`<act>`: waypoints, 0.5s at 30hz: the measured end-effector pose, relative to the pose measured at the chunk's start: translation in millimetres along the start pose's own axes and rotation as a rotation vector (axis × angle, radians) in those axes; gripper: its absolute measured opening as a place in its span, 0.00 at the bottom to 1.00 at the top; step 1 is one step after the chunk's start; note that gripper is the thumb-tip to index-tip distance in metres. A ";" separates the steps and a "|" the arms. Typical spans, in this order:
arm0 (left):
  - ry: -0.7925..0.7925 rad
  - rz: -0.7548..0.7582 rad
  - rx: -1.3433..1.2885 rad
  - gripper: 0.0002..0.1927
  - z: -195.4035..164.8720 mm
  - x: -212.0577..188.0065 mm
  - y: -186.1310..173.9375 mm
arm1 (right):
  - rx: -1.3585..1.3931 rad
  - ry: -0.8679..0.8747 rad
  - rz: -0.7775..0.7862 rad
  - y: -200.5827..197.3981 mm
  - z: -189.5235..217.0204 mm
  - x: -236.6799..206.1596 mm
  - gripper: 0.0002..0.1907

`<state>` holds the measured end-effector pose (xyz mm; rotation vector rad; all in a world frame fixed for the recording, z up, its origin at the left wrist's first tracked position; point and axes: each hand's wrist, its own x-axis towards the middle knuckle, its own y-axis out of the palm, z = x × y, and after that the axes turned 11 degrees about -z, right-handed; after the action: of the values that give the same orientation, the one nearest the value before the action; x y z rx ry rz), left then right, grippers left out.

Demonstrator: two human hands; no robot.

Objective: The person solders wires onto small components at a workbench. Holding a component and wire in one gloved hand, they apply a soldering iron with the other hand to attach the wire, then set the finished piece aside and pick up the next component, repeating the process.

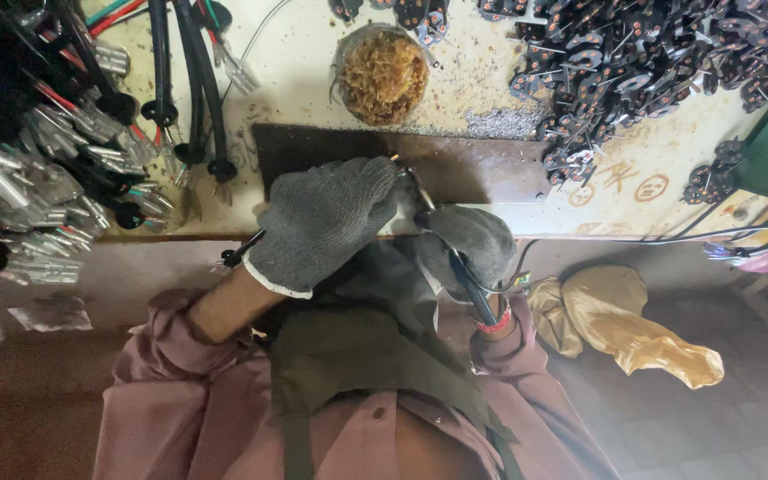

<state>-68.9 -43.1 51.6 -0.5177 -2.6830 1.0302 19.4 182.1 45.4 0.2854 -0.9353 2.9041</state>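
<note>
My left hand (pixel 326 220), in a grey knit glove, is curled palm down over the front edge of a dark brown board (pixel 482 169) on the bench. A black cable (pixel 240 256) with metal ends pokes out beneath its wrist, and the hand seems closed on it. My right hand (pixel 473 238), also gloved, grips a soldering iron (pixel 471 286) by its dark blue handle. The thin metal tip (pixel 415 185) points up and left, meeting the left hand's fingertips. What lies under the fingers is hidden.
A round holder of brass wool (pixel 384 76) stands behind the board. Black plug parts (pixel 633 62) are heaped at the back right. Black cables with clear sleeves (pixel 55 169) crowd the left. A yellow-brown bag (pixel 633 324) lies on the floor at right.
</note>
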 end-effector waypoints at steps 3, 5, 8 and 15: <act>-0.023 -0.010 -0.006 0.08 1.3 2.1 -1.7 | 0.004 -0.013 0.086 4.5 1.6 5.0 0.17; -0.011 -0.005 0.021 0.09 3.9 3.7 -1.7 | 0.048 -0.019 0.021 9.4 -0.2 8.5 0.17; 0.013 0.091 0.014 0.13 5.1 2.9 -2.1 | 0.206 0.022 -0.070 12.1 -1.7 10.6 0.17; 0.030 -0.038 0.012 0.06 0.4 -1.0 -1.9 | 0.296 0.047 -0.033 7.0 -1.3 3.7 0.19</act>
<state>-68.6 -45.0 52.5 -0.4737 -2.6486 1.0199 14.6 177.3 41.1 0.2454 -0.4862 2.9985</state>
